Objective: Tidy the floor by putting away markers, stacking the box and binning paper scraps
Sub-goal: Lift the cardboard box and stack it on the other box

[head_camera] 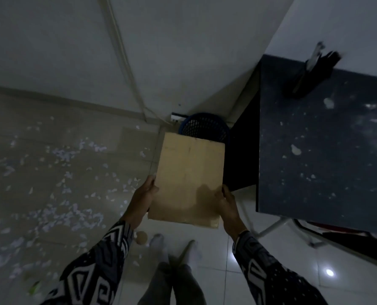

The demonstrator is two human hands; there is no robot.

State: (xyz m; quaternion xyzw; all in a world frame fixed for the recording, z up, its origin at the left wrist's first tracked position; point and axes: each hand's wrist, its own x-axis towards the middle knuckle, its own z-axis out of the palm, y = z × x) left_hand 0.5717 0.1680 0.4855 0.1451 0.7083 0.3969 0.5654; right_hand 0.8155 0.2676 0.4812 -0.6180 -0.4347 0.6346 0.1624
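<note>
- Head view: flat cardboard box [189, 179] held above the floor, its far edge over the blue mesh bin [204, 127] in the corner.
- Left hand [142, 199] grasps the box's left edge; right hand [227, 204] grasps its right edge.
- Paper scraps [60, 194] lie scattered over the floor at left.
- Dark table [319, 150] stands at right, a dark pen holder [310, 75] on it.

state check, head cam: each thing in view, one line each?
cardboard box: flat, held off the floor, its far edge over the bin
left hand: grips the box's left edge
right hand: grips the box's right edge
bin: upright in the corner, partly hidden by the box
paper scraps: scattered on the floor
dark table: speckled with bits
holder: on the table, blurred
</note>
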